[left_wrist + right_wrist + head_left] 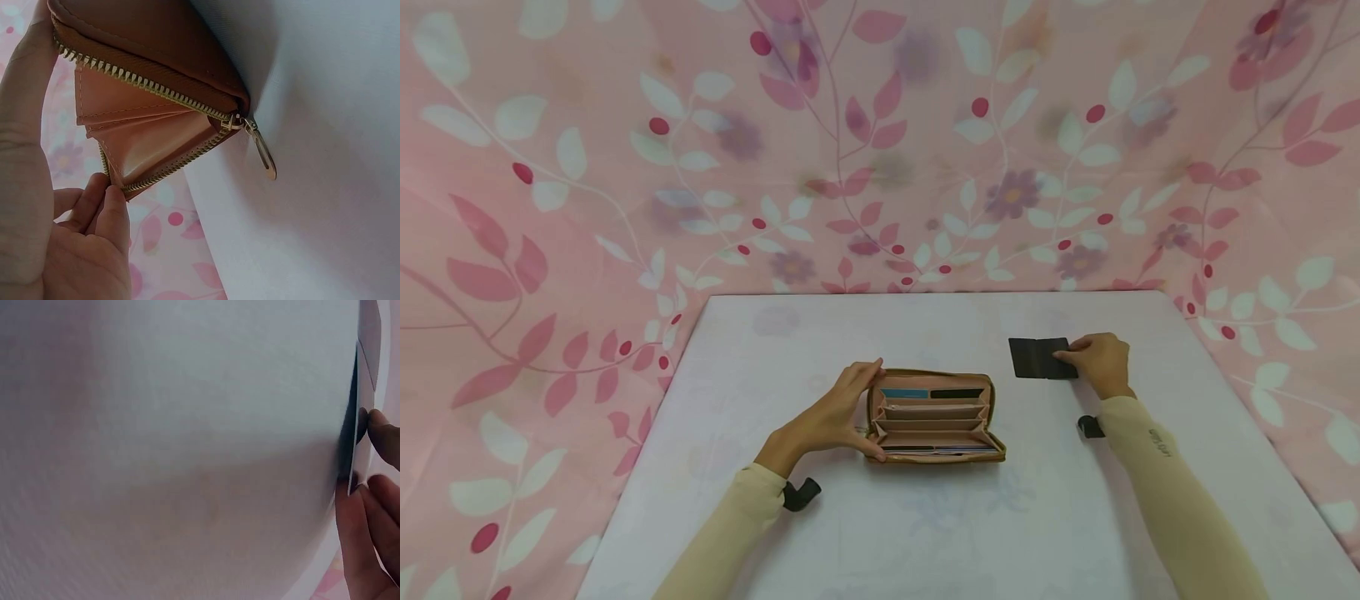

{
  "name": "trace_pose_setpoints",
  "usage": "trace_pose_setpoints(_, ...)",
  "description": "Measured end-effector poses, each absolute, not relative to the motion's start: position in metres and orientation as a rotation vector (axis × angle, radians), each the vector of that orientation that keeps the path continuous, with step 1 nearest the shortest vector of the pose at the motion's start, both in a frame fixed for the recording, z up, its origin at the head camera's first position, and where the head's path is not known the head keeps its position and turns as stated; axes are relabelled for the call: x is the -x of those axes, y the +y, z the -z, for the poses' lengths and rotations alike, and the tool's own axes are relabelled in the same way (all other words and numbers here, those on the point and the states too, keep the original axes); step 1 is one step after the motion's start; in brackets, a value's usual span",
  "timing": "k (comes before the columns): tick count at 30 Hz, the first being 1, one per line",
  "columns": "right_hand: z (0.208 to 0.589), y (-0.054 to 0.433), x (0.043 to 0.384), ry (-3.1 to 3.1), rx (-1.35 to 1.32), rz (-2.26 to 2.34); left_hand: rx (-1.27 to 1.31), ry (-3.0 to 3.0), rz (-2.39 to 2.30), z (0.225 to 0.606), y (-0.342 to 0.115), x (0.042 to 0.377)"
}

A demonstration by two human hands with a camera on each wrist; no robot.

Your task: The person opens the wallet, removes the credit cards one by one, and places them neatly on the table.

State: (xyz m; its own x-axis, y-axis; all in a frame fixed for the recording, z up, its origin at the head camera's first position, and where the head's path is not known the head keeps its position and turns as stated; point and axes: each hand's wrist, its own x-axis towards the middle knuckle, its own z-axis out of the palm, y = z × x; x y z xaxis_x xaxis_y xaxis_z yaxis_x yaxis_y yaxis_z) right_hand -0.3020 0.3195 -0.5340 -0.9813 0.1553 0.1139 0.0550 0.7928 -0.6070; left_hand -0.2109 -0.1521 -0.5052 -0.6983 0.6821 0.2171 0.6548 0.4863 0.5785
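A brown zip-around wallet [936, 412] lies unzipped and spread open on the table, showing pleated compartments and card slots. My left hand [831, 414] holds its left end, the thumb at the front edge and the fingers at the back edge. In the left wrist view, gold zipper teeth run along both edges of the wallet [150, 37], and a zipper pull [264, 153] hangs at the corner. Off to the right, my right hand [1101, 362] pinches a dark card [1057, 363] by its right end. Another dark card [1024, 358] lies flush against its left side.
A blue card [904, 393] and a black card [957, 393] sit in the wallet's back slots. More card edges [955, 450] show along its front. White cloth covers the table [820, 333], and a pink floral curtain [925, 150] hangs behind and at the sides.
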Motion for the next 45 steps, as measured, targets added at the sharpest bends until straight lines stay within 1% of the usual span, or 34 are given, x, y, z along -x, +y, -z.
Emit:
trace_pose_setpoints(6,0.528,0.310,0.296,-2.855,0.130,-0.865,-1.204,2.669,-1.028,0.505,-0.151,0.211)
trace_pose_setpoints(10,0.525,0.301,0.291,-2.819,0.034,-0.834,-1.208,2.668,-1.017,0.505,-0.151,0.210)
trace_pose_setpoints(13,0.510,0.281,0.290,-2.696,-0.128,-0.842,-1.201,2.664,-1.027,0.504,-0.152,0.208)
trace_pose_setpoints(17,0.477,0.242,0.282,-2.533,-0.382,-0.882,-1.196,2.656,-1.051,0.503,-0.153,0.208)
trace_pose_setpoints(21,0.448,0.203,0.266,-2.487,-0.641,-0.923,-1.203,2.663,-1.044,0.504,-0.153,0.209)
trace_pose_setpoints(24,0.439,0.181,0.253,-2.491,-0.841,-0.913,-1.209,2.666,-1.040,0.505,-0.153,0.209)
trace_pose_setpoints(27,0.439,0.164,0.243,-2.530,-0.994,-0.881,-1.193,2.659,-1.041,0.504,-0.153,0.209)
trace_pose_setpoints(30,0.441,0.152,0.235,-2.610,-1.067,-0.841,-1.169,2.654,-1.037,0.504,-0.154,0.209)
trace_pose_setpoints(36,0.454,0.145,0.231,-2.758,-1.121,-0.690,-1.184,2.655,-1.035,0.506,-0.154,0.211)
trace_pose_setpoints(41,0.461,0.141,0.228,-2.756,-1.182,-0.494,-1.208,2.662,-1.030,0.507,-0.154,0.211)
trace_pose_setpoints(45,0.464,0.139,0.229,-2.733,-1.203,-0.455,-1.217,2.665,-1.031,0.507,-0.154,0.211)
